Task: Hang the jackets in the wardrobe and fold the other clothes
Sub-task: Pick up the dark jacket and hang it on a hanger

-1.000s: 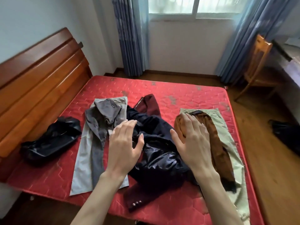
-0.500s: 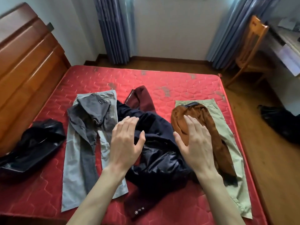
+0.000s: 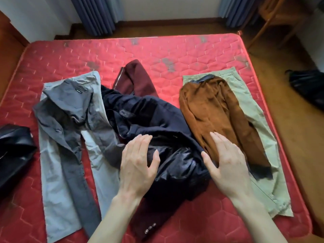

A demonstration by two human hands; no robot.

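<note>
Hovering flat-fingered, holding nothing: left grip point(image 3: 138, 165) and right grip point(image 3: 226, 163) over navy jacket point(image 3: 154, 116); brown garment point(image 3: 213, 111) lying just beyond right grip, grey trousers point(image 3: 70, 137) beside left.

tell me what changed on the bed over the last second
Mostly the view: the head tipped down and closer, so window and headboard dropped out of frame. Both hands stayed open, the left hand and right hand easing slightly lower over the dark navy jacket. Nothing was gripped or let go. The grey trousers, brown garment, pale green trousers and black jacket lie as before.
</note>
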